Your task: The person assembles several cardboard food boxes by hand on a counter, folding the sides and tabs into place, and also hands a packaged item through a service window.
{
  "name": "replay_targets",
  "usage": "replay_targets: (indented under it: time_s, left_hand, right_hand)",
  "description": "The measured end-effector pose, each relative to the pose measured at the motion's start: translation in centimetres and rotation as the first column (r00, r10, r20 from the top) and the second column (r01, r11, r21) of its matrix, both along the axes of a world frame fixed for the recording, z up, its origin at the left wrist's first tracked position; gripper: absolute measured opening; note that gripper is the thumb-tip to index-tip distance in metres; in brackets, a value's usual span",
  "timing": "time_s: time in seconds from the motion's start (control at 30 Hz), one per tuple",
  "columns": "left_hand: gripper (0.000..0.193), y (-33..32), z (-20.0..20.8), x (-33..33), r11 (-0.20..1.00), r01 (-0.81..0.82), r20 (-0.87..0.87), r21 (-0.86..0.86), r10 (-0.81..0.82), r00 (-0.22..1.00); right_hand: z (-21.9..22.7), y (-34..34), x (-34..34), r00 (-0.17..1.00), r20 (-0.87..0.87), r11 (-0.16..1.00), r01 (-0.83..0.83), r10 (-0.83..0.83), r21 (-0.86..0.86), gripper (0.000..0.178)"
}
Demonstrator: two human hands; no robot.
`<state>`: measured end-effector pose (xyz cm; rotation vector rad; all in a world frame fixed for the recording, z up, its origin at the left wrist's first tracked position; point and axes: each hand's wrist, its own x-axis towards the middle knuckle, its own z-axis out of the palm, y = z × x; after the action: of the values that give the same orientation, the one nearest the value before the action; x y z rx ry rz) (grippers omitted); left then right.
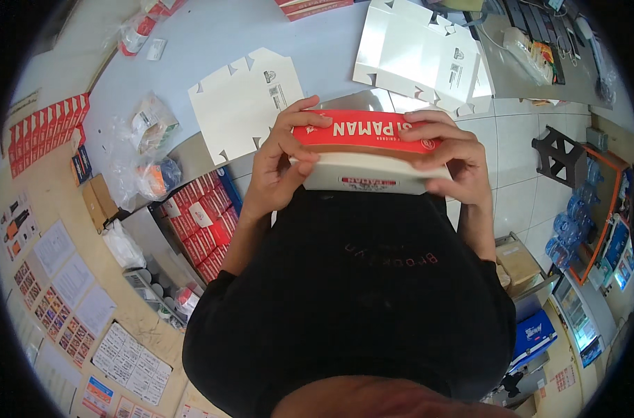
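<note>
Between both hands, in front of my chest, is a red and white cardboard food box (366, 166), with a red printed panel facing up and a white panel toward me. My left hand (281, 159) grips its left end, fingers over the top and thumb on the near panel. At the right end my right hand (451, 152) holds it the same way, its fingers spread across the red panel. A narrow dark brown gap shows along the box between the two panels. Beyond the box, on the table, lies a flat white die-cut carton blank (239, 104).
More flat blanks (418, 52) lie stacked at the far right of the grey-blue table (317, 49). Folded red boxes (49, 132) stand in a row at left; others fill a crate (202, 219) below. Plastic bags (150, 129) sit on the table's left. A black stool (559, 155) stands right.
</note>
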<state>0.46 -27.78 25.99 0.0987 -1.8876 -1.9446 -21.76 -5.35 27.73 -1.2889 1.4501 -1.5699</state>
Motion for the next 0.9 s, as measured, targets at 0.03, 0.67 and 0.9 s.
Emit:
replay_targets:
  time_s: [0.03,0.67,0.9]
  left_hand:
    - [0.012,0.1,-0.4,0.0,1.0,-0.023,0.0,0.008,0.023,1.0]
    - [0.055,-1.4,-10.8,-3.2,0.691,0.109,0.189,0.715,-0.34,0.921]
    - [0.073,-6.7,-12.2,-3.4,0.4,-0.198,0.366,0.895,-0.402,0.839]
  right_hand:
    - [0.0,0.1,0.2,0.999,-0.024,0.999,0.046,-0.046,0.019,0.02]
    - [-5.1,-7.8,-0.2,0.931,0.188,0.904,-0.353,0.313,0.241,0.094]
    - [-4.5,-21.5,-5.5,0.498,-0.714,0.848,0.457,-0.493,-0.267,0.069]
